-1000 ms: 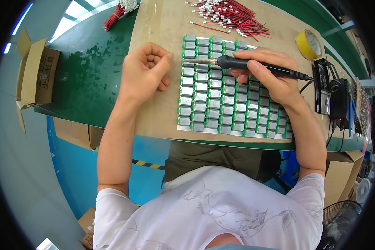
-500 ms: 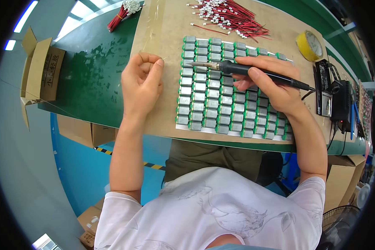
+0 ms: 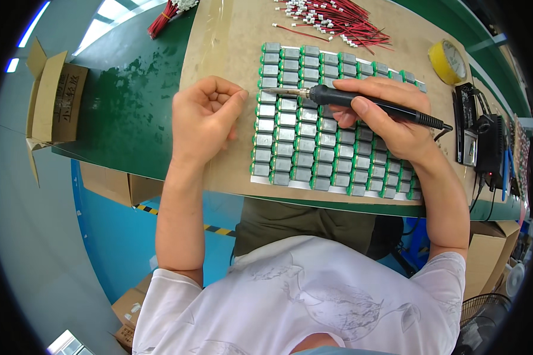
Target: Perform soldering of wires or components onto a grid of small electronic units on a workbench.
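Note:
My right hand (image 3: 394, 112) grips a black-handled soldering iron (image 3: 370, 105) like a pen. Its metal tip points left, over the left edge of the rows of small green circuit boards with grey blocks (image 3: 304, 130). Just left of that tip, my left hand (image 3: 204, 118) is closed, thumb and forefinger pinched together. A thin solder wire showed from this pinch a moment ago; now it can hardly be made out. The boards lie side by side on a white sheet (image 3: 259, 179). Whether the iron's tip touches a board, I cannot tell.
Beyond the boards lies a pile of red-and-black leads with white connectors (image 3: 331, 21). A bundle of similar leads (image 3: 163, 21) is at the far left. Yellow tape (image 3: 447, 62), an iron stand (image 3: 466, 127) and a black powered unit (image 3: 488, 142) stand right. An open carton (image 3: 56, 97) sits left.
My left hand's pinch has moved slightly right and down, closer to the iron's tip. The iron stays nearly in place, while the whole view has shifted a little.

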`<move>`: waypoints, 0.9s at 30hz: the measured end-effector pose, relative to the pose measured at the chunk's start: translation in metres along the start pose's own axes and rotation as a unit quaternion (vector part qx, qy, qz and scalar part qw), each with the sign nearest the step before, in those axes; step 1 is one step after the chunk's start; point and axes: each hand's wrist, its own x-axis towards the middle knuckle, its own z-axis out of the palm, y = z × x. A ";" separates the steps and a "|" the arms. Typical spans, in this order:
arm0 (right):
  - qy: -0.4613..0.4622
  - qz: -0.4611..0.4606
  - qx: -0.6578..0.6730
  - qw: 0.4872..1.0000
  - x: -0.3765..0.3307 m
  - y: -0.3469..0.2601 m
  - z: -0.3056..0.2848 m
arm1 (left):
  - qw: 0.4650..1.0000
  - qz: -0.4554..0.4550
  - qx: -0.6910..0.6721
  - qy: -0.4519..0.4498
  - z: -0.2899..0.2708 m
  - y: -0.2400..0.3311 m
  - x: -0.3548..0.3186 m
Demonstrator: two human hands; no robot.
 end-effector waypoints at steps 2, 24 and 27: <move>0.001 0.004 0.002 1.000 0.000 0.000 0.000 | 1.000 -0.007 0.008 0.000 0.000 0.001 0.000; -0.006 0.001 -0.015 1.000 0.000 0.001 0.001 | 0.999 -0.019 0.037 0.009 0.004 0.003 0.000; -0.007 -0.002 -0.019 1.000 0.000 0.000 0.000 | 0.999 -0.020 0.041 0.010 0.005 0.003 0.000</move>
